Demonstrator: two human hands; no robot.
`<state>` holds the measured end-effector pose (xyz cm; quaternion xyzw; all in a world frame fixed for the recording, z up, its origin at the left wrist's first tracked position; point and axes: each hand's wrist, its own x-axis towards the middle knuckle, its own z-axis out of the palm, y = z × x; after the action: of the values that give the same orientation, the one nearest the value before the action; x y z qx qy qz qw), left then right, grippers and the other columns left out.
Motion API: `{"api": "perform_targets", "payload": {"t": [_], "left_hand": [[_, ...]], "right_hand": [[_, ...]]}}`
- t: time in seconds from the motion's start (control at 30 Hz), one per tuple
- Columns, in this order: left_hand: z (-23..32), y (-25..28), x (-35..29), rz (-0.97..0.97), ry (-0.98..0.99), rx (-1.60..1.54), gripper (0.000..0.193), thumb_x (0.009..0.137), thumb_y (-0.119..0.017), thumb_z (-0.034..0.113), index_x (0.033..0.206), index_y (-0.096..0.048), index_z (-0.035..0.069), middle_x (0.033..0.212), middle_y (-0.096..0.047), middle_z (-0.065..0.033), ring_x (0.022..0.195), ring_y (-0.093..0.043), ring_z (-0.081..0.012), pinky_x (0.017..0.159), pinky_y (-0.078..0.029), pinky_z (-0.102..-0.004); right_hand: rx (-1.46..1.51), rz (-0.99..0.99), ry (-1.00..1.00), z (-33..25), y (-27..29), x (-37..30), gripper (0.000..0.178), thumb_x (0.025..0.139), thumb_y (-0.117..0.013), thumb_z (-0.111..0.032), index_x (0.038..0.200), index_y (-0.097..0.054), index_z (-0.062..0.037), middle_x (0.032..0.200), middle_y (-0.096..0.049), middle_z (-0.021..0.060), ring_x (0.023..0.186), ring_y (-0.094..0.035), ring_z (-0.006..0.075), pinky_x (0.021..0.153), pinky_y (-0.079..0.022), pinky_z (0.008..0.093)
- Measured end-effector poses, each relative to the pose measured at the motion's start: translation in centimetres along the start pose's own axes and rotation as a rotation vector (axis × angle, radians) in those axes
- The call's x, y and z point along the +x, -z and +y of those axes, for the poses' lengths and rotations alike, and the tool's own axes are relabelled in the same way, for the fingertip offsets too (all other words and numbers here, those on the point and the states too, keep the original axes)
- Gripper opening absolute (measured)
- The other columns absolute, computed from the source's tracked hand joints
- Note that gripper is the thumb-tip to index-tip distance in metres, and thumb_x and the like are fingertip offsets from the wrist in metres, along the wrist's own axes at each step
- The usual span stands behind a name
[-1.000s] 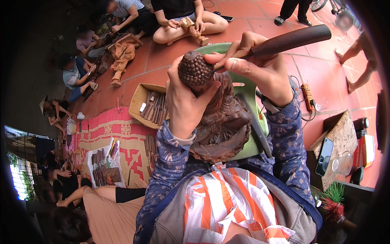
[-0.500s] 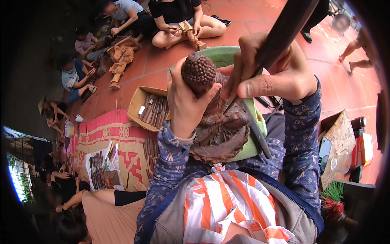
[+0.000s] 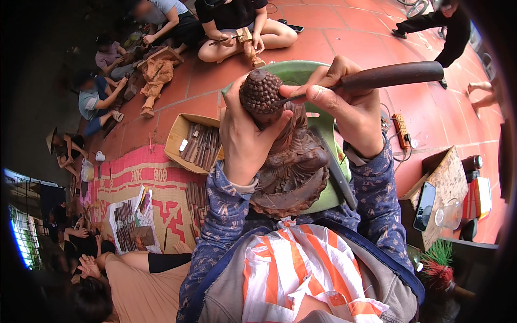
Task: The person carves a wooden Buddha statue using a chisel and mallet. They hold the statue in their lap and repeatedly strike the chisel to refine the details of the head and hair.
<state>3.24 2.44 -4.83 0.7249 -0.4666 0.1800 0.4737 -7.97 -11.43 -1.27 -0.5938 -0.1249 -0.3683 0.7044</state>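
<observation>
A dark brown carved wooden Buddha statue (image 3: 291, 167) stands tilted in a green basin (image 3: 323, 202) at my lap. My left hand (image 3: 243, 132) is wrapped round the side of its head, thumb across the face, steadying it. With fingers pinched, my right hand (image 3: 344, 105) grips a carving tool (image 3: 393, 77) with a thick dark wooden handle pointing right. The tool's thin blade meets the right side of the knobbed hair; its exact tip shape is too small to tell. Another long dark-handled blade (image 3: 338, 175) rests along the basin's right side.
Left of the statue sits a cardboard box (image 3: 177, 141) of carving tools; more tools lie on newspaper (image 3: 156, 237) over a patterned mat (image 3: 126, 172). To my right are a power strip (image 3: 401, 131), a phone (image 3: 425, 204) and a clear cup (image 3: 448, 215) on a board. Several people work nearby.
My right hand has moved the tool from the statue's chest up to its hair, and its handle has swung from upright to nearly level. My left hand keeps its hold.
</observation>
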Motion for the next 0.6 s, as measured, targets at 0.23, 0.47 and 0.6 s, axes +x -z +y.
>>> {"api": "perform_targets", "payload": {"t": [0.23, 0.47, 0.6], "left_hand": [[-0.3, 0.0, -0.1, -0.01, 0.008, -0.005, 0.081, 0.071, -0.08, 0.04, 0.13, -0.038, 0.003, 0.114, -0.057, -0.0179, 0.1, -0.058, -0.0382, 0.085, -0.042, -0.048], [-0.2, -0.1, 0.0, 0.005, -0.031, 0.0, 0.081, 0.073, -0.079, 0.042, 0.13, -0.038, 0.003, 0.115, -0.056, -0.0181, 0.101, -0.058, -0.038, 0.085, -0.042, -0.0479], [-0.6, -0.3, -0.1, 0.002, -0.019, -0.039, 0.079, 0.074, -0.078, 0.041, 0.13, -0.038, 0.002, 0.115, -0.055, -0.0185, 0.101, -0.058, -0.0382, 0.084, -0.042, -0.0474]], "right_hand": [[0.018, -0.027, 0.011, 0.0, 0.1, 0.0, 0.019, 0.087, -0.063, 0.004, 0.084, -0.045, -0.0018, 0.083, -0.065, 0.0111, 0.095, -0.068, 0.024, 0.072, -0.054, 0.0259], [-0.043, -0.023, 0.04, -0.7, -0.6, -0.1, 0.019, 0.084, -0.066, 0.004, 0.079, -0.049, -0.0017, 0.08, -0.063, 0.0065, 0.088, -0.066, 0.0165, 0.072, -0.051, 0.0258], [-0.38, -0.231, 0.053, -2.7, -0.2, 1.6, 0.017, 0.084, -0.064, 0.006, 0.078, -0.05, 0.0004, 0.078, -0.059, 0.0094, 0.089, -0.066, 0.0207, 0.079, -0.053, 0.0328]]}}
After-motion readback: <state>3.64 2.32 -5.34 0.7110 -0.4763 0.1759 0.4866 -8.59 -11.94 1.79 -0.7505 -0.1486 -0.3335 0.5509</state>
